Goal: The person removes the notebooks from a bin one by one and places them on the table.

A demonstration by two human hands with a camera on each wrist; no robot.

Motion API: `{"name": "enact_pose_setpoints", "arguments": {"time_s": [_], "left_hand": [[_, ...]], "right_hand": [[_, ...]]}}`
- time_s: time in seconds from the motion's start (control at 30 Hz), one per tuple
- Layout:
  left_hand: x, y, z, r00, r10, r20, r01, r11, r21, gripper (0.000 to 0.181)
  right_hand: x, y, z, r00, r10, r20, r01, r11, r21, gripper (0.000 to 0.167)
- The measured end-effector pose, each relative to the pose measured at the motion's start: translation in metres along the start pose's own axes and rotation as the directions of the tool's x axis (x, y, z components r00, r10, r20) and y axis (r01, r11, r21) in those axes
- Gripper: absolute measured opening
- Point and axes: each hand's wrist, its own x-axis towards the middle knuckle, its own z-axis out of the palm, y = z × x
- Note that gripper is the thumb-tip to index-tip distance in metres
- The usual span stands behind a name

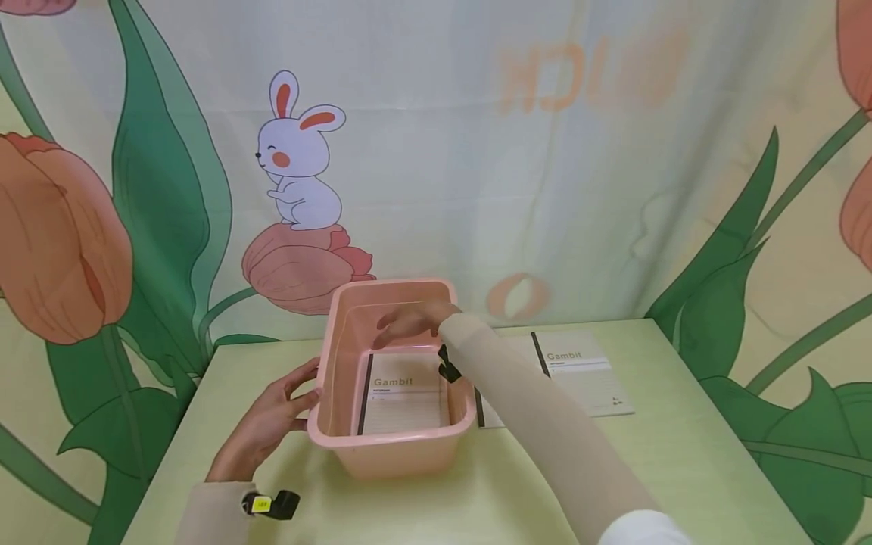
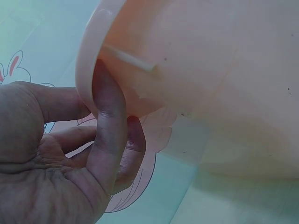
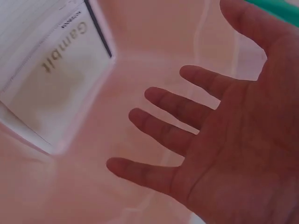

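Note:
A pink plastic basin point(image 1: 395, 452) stands on the table, with a Gambit notebook point(image 1: 402, 409) lying flat inside it. My left hand point(image 1: 267, 420) grips the basin's left rim; in the left wrist view, the fingers of the left hand point(image 2: 79, 140) curl round the rim point(image 2: 88, 51). Over the far part of the basin, my right hand point(image 1: 415, 319) is spread and holds nothing. The right wrist view shows the right hand point(image 3: 233, 135) with fingers apart above the basin's inside, beside the notebook point(image 3: 56, 79) and not touching it.
To the right of the basin, more Gambit notebooks point(image 1: 587, 382) lie on the pale green table point(image 1: 681, 454), partly hidden by the right sleeve point(image 1: 545, 416). A curtain point(image 1: 436, 166) printed with tulips and a rabbit hangs behind the table's far edge.

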Motion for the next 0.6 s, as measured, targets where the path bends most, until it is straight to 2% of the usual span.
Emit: {"name": "enact_pose_setpoints", "arguments": {"time_s": [0.13, 0.27, 0.33, 0.37, 0.43, 0.47, 0.53, 0.6], "left_hand": [[0.001, 0.001, 0.001, 1.000, 0.004, 0.007, -0.004, 1.000, -0.010, 0.065], [0.003, 0.000, 0.003, 1.000, 0.013, 0.024, -0.012, 1.000, -0.024, 0.065], [0.004, 0.000, 0.004, 0.999, 0.017, 0.028, -0.016, 1.000, -0.026, 0.065], [0.004, 0.000, 0.004, 0.999, 0.019, 0.028, -0.018, 0.999, -0.027, 0.065], [0.005, 0.000, 0.004, 0.999, 0.018, 0.027, -0.017, 0.999, -0.028, 0.064], [0.005, 0.000, 0.004, 1.000, 0.016, 0.027, -0.016, 0.999, -0.028, 0.064], [0.005, 0.000, 0.004, 0.999, 0.013, 0.029, -0.012, 0.999, -0.029, 0.064], [0.005, 0.000, 0.004, 0.999, 0.009, 0.032, -0.008, 0.999, -0.032, 0.065]], "right_hand": [[0.039, 0.016, 0.010, 0.999, -0.037, 0.023, 0.035, 0.995, 0.094, 0.070], [0.069, 0.028, 0.022, 0.999, -0.039, -0.035, 0.044, 0.988, 0.147, 0.059], [0.074, 0.031, 0.026, 0.990, -0.084, -0.110, 0.095, 0.991, 0.098, 0.065], [0.075, 0.031, 0.028, 0.981, -0.138, -0.135, 0.145, 0.989, 0.041, 0.070], [0.075, 0.031, 0.030, 0.949, -0.270, -0.162, 0.259, 0.962, -0.085, 0.077], [0.078, 0.032, 0.031, 0.927, -0.316, -0.201, 0.290, 0.945, -0.148, 0.081], [0.077, 0.030, 0.033, 0.865, -0.419, -0.276, 0.358, 0.901, -0.245, 0.088], [0.079, 0.030, 0.034, 0.843, -0.456, -0.284, 0.384, 0.881, -0.276, 0.085]]}}
